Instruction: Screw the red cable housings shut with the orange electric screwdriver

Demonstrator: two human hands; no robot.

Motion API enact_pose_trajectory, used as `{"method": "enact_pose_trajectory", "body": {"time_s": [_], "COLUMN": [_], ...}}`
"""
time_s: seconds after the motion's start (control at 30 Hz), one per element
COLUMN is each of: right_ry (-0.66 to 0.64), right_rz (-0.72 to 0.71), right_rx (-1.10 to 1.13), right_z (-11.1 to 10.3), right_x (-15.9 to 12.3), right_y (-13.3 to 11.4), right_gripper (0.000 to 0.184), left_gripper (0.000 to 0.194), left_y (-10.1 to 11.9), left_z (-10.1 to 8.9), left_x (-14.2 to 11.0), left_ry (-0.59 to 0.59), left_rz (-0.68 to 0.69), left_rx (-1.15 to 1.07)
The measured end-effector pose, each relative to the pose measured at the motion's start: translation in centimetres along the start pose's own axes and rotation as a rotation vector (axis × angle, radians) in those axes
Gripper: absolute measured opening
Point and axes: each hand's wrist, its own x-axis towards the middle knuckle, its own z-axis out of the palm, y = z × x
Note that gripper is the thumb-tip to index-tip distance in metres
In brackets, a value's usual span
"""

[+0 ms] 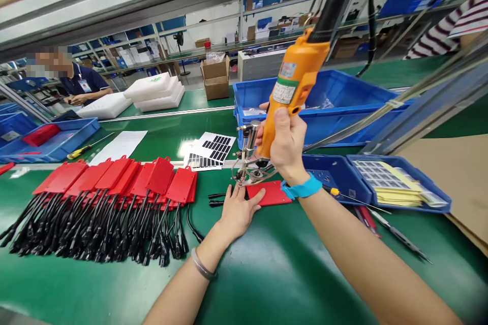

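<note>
My right hand (pixel 286 143) is wrapped round the orange electric screwdriver (pixel 295 81), which hangs from a black cable and points down. Its metal tip assembly (pixel 249 162) stands over a red flat module (pixel 271 194) on the green table. My left hand (pixel 238 210) lies flat with fingers spread, pressing the left end of that red module. A blue wristband sits on my right wrist, a thin bracelet on my left.
Several red modules with black cables (pixel 114 198) lie in a row to the left. A big blue bin (pixel 328 106) stands behind, a blue parts tray (pixel 385 183) to the right. Label sheets (pixel 211 151) lie in the middle. Another person (pixel 78 84) sits far left.
</note>
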Motion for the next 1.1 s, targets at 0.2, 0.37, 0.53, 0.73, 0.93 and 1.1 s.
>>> {"method": "enact_pose_trajectory", "body": {"time_s": [0.2, 0.37, 0.53, 0.73, 0.93, 1.1], "right_ry": [-0.005, -0.039, -0.077, -0.064, 0.030, 0.046], "right_rz": [0.041, 0.065, 0.065, 0.017, -0.187, -0.145], "right_rx": [-0.015, -0.029, -0.067, -0.044, -0.079, -0.072], "right_z": [-0.1, 0.3, 0.8, 0.3, -0.6, -1.4], "right_x": [-0.3, -0.4, -1.1, -1.1, 0.0, -1.4], "right_y": [1.7, 2.2, 3.2, 0.9, -6.0, -6.2], "right_gripper": [0.050, 0.049, 0.045, 0.048, 0.041, 0.043], "left_gripper": [0.045, 0.043, 0.041, 0.045, 0.044, 0.048], "left_y": [0.0, 0.2, 0.1, -0.1, -0.7, -1.2], "left_z": [0.1, 0.0, 0.3, 0.2, -0.1, 0.9], "left_x": [0.1, 0.2, 0.2, -0.3, 0.0, 0.9], "left_ry": [0.007, 0.025, 0.042, 0.062, 0.083, 0.146], "left_rz": [-0.009, -0.007, -0.015, 0.022, 0.001, -0.130], "left_rx": [-0.015, -0.041, -0.032, -0.035, -0.172, -0.269]}}
